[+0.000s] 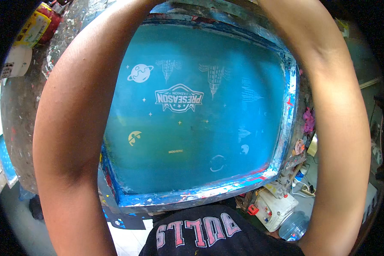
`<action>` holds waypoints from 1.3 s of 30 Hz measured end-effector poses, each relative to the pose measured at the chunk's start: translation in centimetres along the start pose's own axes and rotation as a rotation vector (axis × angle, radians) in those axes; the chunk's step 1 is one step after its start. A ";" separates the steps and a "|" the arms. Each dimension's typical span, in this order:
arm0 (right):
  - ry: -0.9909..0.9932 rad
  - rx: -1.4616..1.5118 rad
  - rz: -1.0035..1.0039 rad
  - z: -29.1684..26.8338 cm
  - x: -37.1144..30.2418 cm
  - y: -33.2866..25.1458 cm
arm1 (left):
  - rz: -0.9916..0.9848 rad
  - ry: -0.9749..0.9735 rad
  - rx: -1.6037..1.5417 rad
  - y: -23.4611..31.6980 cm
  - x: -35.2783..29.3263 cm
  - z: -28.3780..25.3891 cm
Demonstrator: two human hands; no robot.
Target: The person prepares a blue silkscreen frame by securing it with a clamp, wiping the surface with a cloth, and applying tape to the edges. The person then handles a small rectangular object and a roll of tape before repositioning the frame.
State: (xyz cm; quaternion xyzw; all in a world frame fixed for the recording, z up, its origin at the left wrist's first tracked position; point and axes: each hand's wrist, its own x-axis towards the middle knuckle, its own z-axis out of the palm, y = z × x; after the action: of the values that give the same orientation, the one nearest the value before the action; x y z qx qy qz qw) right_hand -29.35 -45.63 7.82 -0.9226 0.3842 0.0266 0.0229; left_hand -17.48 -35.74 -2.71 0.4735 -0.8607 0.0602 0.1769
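Observation:
Between my two bare arms lies a screen-printing frame (288, 106) with a paint-smeared blue and white rim. Its blue-green mesh (192, 132) carries pale stencil shapes: a ringed planet (140, 73), upside-down towers (213, 79), small stars and a lettered badge (178, 97). The mesh looks yellowish-green at the lower left. My left arm reaches up along the frame's left side, and my right arm arches past its right side. Both run out at the top edge, so neither hand shows, nor anything they may hold.
A stained work surface (23, 111) extends to the left, with a yellow container (32, 29) and a white tub (17, 61) at the far left. Below right are a dirty white jerrycan (275, 209) and a clear blue water bottle (294, 226). Pink scraps (308, 120) hang near the frame's right side.

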 end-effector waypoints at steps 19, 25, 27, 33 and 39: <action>-0.014 -0.259 -0.300 -0.2 -1.3 0.3 | 0.020 -0.019 0.047 1.4 0.7 0.9; 0.008 -0.277 -0.390 -0.6 -1.9 0.7 | 0.069 0.089 0.043 0.4 0.4 2.0; 0.020 -0.302 -0.474 -0.6 -2.2 0.6 | 0.047 0.088 0.033 0.7 0.2 0.9; 0.022 -0.429 -0.557 -0.6 -1.4 2.2 | 0.026 0.121 0.031 2.2 -0.2 -1.5; 0.083 -0.386 -0.862 0.3 -0.2 3.9 | -0.030 0.126 0.068 2.2 0.1 -1.5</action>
State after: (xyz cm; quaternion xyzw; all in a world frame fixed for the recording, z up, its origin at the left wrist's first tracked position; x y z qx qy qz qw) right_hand -32.28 -48.27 7.41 -0.9856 -0.0453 0.0489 -0.1554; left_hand -19.01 -34.22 -1.19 0.4876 -0.8380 0.1165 0.2155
